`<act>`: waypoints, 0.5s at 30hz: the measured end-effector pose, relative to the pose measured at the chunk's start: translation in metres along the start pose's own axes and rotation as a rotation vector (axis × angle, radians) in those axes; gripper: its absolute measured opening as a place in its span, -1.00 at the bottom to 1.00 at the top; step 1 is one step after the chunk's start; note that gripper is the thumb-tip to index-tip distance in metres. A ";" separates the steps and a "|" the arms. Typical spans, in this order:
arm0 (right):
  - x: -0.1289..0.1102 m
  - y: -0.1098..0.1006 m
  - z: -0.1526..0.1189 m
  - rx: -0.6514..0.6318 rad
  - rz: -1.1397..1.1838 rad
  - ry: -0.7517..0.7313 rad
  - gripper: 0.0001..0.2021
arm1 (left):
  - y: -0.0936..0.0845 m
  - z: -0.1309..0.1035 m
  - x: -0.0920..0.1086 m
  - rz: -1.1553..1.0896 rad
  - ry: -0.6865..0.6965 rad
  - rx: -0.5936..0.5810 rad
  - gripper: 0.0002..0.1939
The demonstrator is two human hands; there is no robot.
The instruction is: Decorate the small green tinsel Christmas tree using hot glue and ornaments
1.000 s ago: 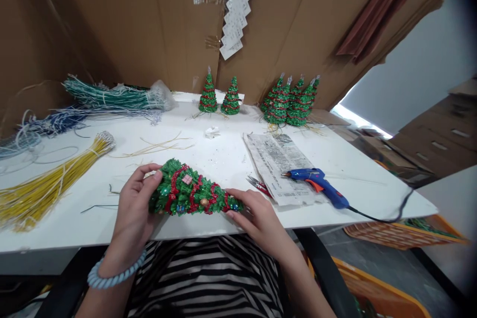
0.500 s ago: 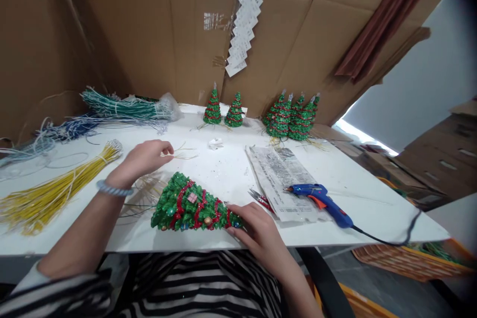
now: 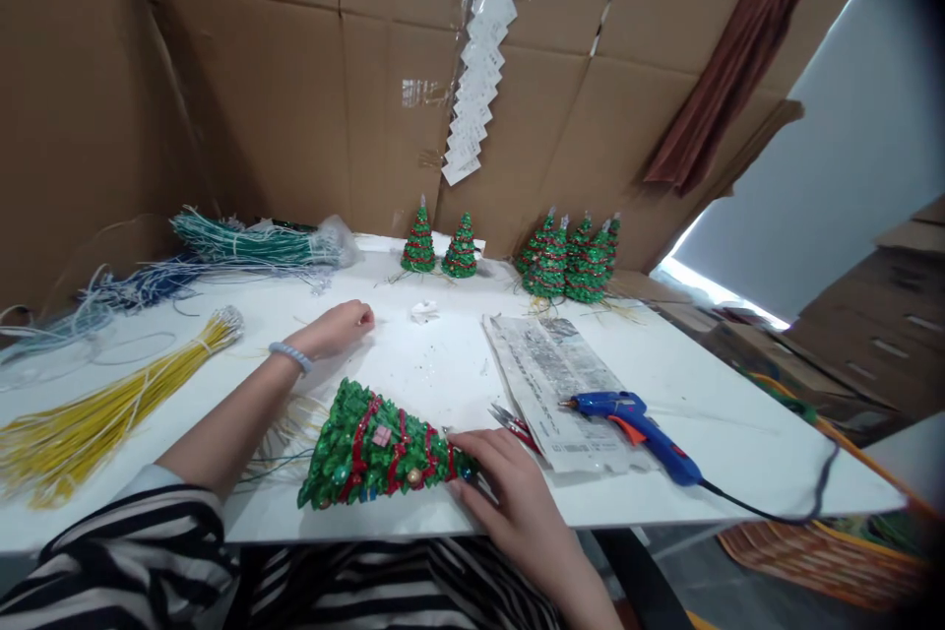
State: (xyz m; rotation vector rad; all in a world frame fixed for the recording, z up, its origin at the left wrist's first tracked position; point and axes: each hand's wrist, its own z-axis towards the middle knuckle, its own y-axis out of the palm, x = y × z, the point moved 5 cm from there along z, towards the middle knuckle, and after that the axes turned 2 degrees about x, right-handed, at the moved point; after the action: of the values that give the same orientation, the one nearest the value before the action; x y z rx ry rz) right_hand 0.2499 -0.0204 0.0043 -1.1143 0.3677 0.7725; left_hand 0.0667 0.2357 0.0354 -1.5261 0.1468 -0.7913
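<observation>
A green decorated Christmas tree (image 3: 369, 448) with red garland and small baubles lies on its side near the table's front edge. My right hand (image 3: 509, 492) grips its narrow tip between thumb and fingers. Thin loose wires (image 3: 284, 438) spread from around its wide base. Farther back, my left hand (image 3: 338, 327) is closed low over the white table, fingers curled. Whatever it may hold is hidden. A crumpled white scrap (image 3: 424, 312) lies to the right of that hand.
A blue glue gun (image 3: 642, 428) rests partly on newspaper (image 3: 550, 384), beside red-handled pliers (image 3: 517, 425). Yellow wire (image 3: 122, 409) and green wire bundles (image 3: 240, 244) lie left. Small trees (image 3: 462, 248) and a tree cluster (image 3: 568, 261) stand behind, before a cardboard wall (image 3: 281, 108).
My left hand has moved right, and the yellow wires seen by its fingers no longer show there. My right hand stays on the tree's tip. The head view has tilted up slightly.
</observation>
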 end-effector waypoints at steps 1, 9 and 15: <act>0.000 -0.001 0.000 0.011 0.016 -0.004 -0.69 | -0.011 -0.002 0.001 -0.041 0.005 0.058 -0.64; 0.004 -0.005 0.000 0.155 0.082 -0.004 -0.72 | -0.129 -0.029 0.023 -0.473 0.157 0.747 -0.93; -0.002 -0.014 0.003 0.278 0.119 -0.029 -0.80 | -0.165 -0.093 0.071 -0.597 0.302 1.180 -0.93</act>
State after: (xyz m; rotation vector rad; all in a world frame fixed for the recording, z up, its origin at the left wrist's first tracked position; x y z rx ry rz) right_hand 0.2589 -0.0216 0.0160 -0.8253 0.5039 0.8141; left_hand 0.0081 0.1445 0.2066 -0.2984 -0.5086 -1.2591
